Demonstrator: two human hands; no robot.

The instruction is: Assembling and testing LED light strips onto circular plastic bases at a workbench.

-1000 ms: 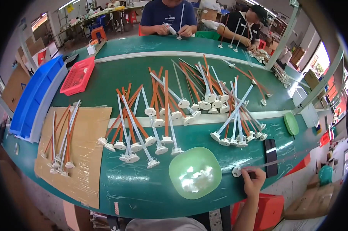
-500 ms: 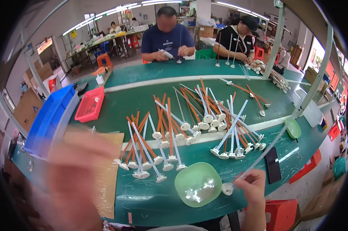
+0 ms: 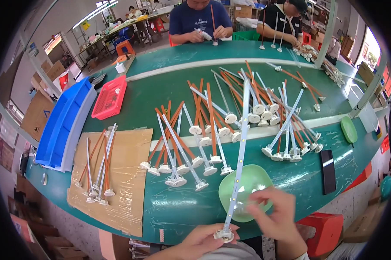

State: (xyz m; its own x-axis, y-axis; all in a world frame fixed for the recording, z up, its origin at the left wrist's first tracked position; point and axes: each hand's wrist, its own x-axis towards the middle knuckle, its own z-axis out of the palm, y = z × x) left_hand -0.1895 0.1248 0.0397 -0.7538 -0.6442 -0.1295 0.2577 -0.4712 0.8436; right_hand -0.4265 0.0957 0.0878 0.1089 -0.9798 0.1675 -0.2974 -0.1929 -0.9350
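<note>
White strip (image 3: 239,160) snug in left fingers (image 3: 205,232) near table edge (image 3: 171,239); right fingers (image 3: 267,194) apart, empty; open tabletop (image 3: 193,214) beside bowl (image 3: 256,177)

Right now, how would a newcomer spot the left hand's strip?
On the green table, find the nearer green bowl. A pale strip passes in front of it, rising from a white base. Unlike neighbouring strips, it is in the left hand.

Left hand (image 3: 203,239) low, right hand (image 3: 276,213) half-curled

Text: white lettering (image 3: 202,21), dark-blue shirt (image 3: 182,21) | Sign: blue angular mark (image 3: 47,114), cardboard box (image 3: 35,123)
</note>
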